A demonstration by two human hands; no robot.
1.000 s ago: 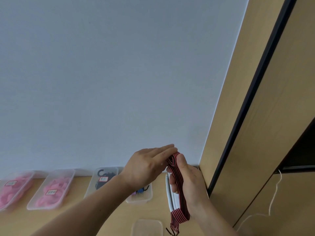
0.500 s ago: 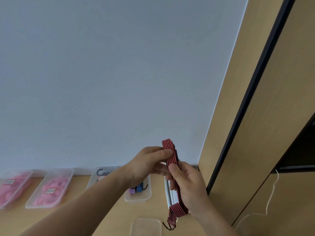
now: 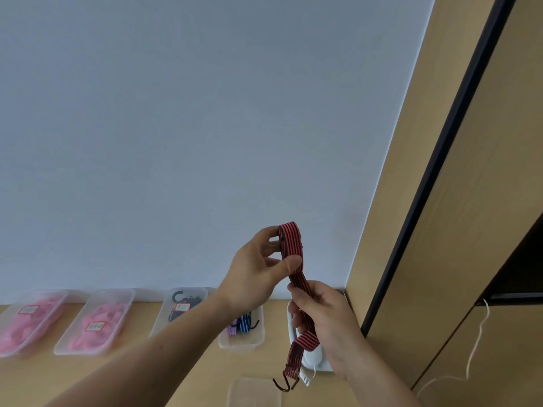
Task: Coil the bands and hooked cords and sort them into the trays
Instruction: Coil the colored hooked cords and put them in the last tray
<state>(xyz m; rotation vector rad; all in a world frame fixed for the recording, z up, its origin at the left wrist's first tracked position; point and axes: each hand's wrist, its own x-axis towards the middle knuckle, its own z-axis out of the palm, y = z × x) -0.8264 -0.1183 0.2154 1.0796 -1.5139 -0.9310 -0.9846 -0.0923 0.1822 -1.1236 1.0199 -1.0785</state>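
I log woven red-striped elastic cord (image 3: 291, 242), dark metal hook (image 3: 281, 386), translucent frosted plastic trays (image 3: 241, 345), smooth wood-grain tabletop (image 3: 44, 374), matt white wall (image 3: 205, 113)

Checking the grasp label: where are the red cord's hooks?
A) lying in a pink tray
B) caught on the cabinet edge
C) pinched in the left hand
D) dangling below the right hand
D: the hooks hang free under the right hand, which grips the cord lower down, while the left hand pinches its folded top.
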